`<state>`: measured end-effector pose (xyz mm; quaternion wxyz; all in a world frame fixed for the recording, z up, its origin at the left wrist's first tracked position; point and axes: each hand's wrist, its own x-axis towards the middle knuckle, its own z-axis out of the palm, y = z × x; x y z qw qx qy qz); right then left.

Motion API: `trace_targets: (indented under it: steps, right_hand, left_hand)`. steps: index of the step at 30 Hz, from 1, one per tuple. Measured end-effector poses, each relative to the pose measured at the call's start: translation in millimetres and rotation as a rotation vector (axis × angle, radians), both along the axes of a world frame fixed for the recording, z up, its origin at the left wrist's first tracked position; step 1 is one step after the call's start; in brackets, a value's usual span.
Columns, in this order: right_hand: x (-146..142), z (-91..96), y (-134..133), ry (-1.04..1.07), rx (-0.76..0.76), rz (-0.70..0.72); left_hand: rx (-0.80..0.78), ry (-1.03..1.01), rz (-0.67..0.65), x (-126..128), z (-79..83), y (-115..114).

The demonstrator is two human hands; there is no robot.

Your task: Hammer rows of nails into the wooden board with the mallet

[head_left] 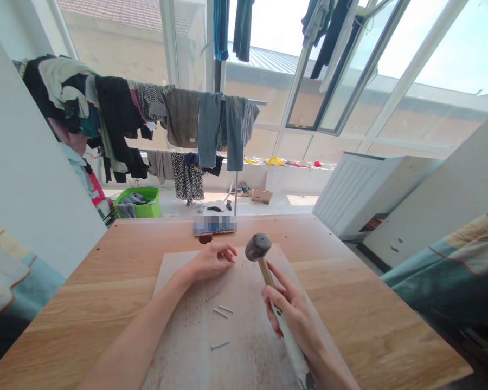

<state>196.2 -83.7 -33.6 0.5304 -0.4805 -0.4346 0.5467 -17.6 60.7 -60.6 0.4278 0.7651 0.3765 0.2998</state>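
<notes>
Surface (117, 281): one, under the board.
Board (187, 346): one, flat; best kept from sliding.
Hammer (285, 330): one, above board's right part; gripping farther from the head would likely swing better.
Right hand (290, 306): fingers clamped on hammer.
Left hand (209, 261): over board's far part; fingers curled, can't tell if pinching; should keep clear of hammer.
Nails (220, 313): four clearly visible, loose on board.

The hammer head (258, 247) looks dull and scuffed on its wooden handle (267, 273), and the nails (220, 345) are shiny metal. I see a rough, worn board (187, 346) on a smooth wood table (341, 287). Past it, the green tub (151, 210) is plastic and the clothes (181, 119) are cloth, not shiny.
</notes>
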Motion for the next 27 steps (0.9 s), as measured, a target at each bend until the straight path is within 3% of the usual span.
trace_targets:
  steps: [9,17,21,24,27]
  right_hand:
    - [-10,-5.4,-4,-0.041,-0.005,0.184]
    - [-9,-8.5,-2,-0.065,-0.024,0.178]
    - [-7,-6.8,-2,-0.066,-0.020,0.130]
    - [-6,-3.9,0,-0.049,-0.021,0.075]
    - [-6,-2.4,0,-0.039,-0.026,0.050]
  left_hand:
    - [0.045,-0.001,-0.014,2,5.2,-3]
    - [-0.002,0.056,-0.056,-3,13.3,0]
    - [0.028,0.402,-0.062,-18,41.2,-6]
    - [0.088,0.714,-0.108,-21,61.6,-27]
    - [0.202,0.819,-0.113,-14,69.4,-51]
